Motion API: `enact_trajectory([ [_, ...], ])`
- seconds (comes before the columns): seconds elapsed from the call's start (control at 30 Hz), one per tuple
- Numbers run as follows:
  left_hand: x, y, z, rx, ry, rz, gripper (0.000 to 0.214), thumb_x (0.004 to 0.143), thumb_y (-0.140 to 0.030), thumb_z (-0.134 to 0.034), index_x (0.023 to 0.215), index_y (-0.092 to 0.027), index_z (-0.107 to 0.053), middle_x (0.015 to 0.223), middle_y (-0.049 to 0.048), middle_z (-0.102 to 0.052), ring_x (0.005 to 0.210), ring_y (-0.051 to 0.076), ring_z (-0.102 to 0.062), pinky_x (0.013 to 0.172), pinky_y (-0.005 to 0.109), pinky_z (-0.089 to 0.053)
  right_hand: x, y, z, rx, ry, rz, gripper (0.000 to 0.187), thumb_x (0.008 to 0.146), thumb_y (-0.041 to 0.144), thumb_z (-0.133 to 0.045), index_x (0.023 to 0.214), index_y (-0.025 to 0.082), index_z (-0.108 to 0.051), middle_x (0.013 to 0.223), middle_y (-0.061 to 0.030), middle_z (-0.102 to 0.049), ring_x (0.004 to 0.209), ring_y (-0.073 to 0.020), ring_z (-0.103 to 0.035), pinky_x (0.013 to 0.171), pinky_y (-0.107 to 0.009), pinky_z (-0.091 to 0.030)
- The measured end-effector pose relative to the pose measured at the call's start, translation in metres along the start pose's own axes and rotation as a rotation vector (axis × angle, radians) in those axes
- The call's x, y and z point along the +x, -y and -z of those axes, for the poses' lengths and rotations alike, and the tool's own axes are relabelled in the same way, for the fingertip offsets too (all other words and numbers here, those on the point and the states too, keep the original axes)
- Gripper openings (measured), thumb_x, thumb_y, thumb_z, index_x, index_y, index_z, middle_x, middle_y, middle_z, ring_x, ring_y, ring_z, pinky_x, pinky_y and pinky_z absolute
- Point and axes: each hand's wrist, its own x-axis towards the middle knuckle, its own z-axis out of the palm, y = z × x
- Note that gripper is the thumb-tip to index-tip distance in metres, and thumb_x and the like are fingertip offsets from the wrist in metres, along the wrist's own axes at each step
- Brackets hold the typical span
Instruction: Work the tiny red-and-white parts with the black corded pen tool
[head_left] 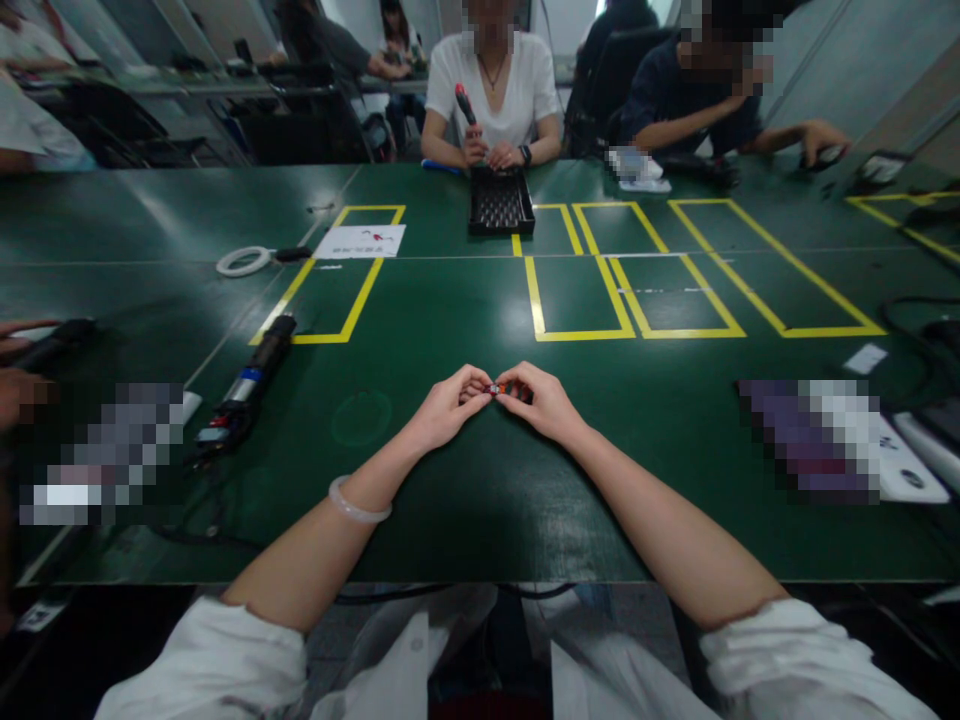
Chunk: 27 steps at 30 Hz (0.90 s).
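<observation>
Both of my hands meet over the middle of the green table (420,500). My left hand (454,405) is closed in a pinch on a small red and orange part (496,389). From the other side, my right hand (544,400) pinches the same part between thumb and fingers. It is held just above the tabletop, and its exact kind is too small to make out. The curled fingers hide much of it. A pale bangle (358,500) circles my left wrist.
A black cylindrical tool (251,385) with a blue band lies to the left. Across the table, a person in white holds a red and black tool (465,103) over a black tray (480,222). A white paper (361,241) and white ring (244,262) lie beyond. Yellow tape outlines mark the table.
</observation>
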Motion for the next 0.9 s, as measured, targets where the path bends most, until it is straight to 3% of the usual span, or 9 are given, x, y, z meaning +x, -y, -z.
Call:
enact_trajectory([
  [0.3, 0.001, 0.002, 0.019, 0.176, 0.072, -0.049, 0.026, 0.09, -0.031, -0.054, 0.112, -0.018, -0.059, 0.107, 0.0085, -0.067, 0.096, 0.019, -0.065, 0.088, 0.034, -0.05, 0.0, -0.004, -0.002, 0.016, 0.007, -0.045, 0.01, 0.086, 0.023, -0.061, 0.095, 0.019, -0.06, 0.082, 0.0005, -0.059, 0.065, -0.0104, -0.053, 0.064, -0.024, -0.042],
  [0.43, -0.009, -0.011, 0.046, 0.335, 0.068, -0.044, 0.035, 0.09, -0.038, -0.053, 0.12, -0.019, -0.057, 0.121, 0.0099, -0.064, 0.108, 0.022, -0.062, 0.097, 0.037, -0.048, 0.0, -0.006, -0.001, 0.043, 0.011, -0.079, 0.011, 0.085, 0.023, -0.061, 0.095, 0.018, -0.06, 0.077, 0.0015, -0.057, 0.062, -0.0096, -0.051, 0.062, -0.023, -0.042],
  [0.6, -0.048, -0.014, 0.095, 0.706, -0.04, 0.028, 0.051, 0.092, -0.049, -0.046, 0.133, -0.02, -0.05, 0.135, 0.0104, -0.055, 0.125, 0.026, -0.051, 0.108, 0.043, -0.039, 0.0, -0.006, -0.001, 0.063, 0.033, -0.094, 0.012, 0.084, 0.022, -0.061, 0.095, 0.018, -0.059, 0.078, 0.0011, -0.059, 0.062, -0.0094, -0.051, 0.062, -0.023, -0.042],
  [0.7, -0.082, 0.006, 0.133, 0.953, -0.22, 0.141, 0.058, 0.092, -0.05, -0.043, 0.138, -0.015, -0.045, 0.141, 0.014, -0.05, 0.133, 0.028, -0.043, 0.113, 0.043, -0.034, 0.0, -0.004, -0.001, 0.061, 0.034, -0.091, 0.011, 0.084, 0.022, -0.061, 0.094, 0.018, -0.059, 0.08, 0.0007, -0.059, 0.062, -0.0092, -0.051, 0.062, -0.022, -0.042],
  [0.8, -0.117, 0.031, 0.171, 1.218, -0.4, 0.383, 0.065, 0.091, -0.049, -0.041, 0.14, -0.006, -0.039, 0.144, 0.0208, -0.047, 0.134, 0.031, -0.042, 0.111, 0.042, -0.034, 0.0, -0.004, -0.002, 0.062, 0.034, -0.087, 0.011, 0.084, 0.022, -0.061, 0.094, 0.017, -0.059, 0.079, 0.0009, -0.059, 0.062, -0.0092, -0.051, 0.062, -0.023, -0.042],
  [0.9, -0.148, 0.047, 0.2, 1.328, -0.418, 0.663, 0.069, 0.088, -0.057, -0.04, 0.132, -0.004, -0.043, 0.133, 0.0248, -0.055, 0.12, 0.035, -0.053, 0.097, 0.043, -0.044, 0.0, -0.003, -0.001, 0.051, 0.032, -0.088, 0.011, 0.085, 0.022, -0.061, 0.095, 0.017, -0.06, 0.078, 0.001, -0.059, 0.062, -0.0094, -0.051, 0.062, -0.023, -0.042],
])
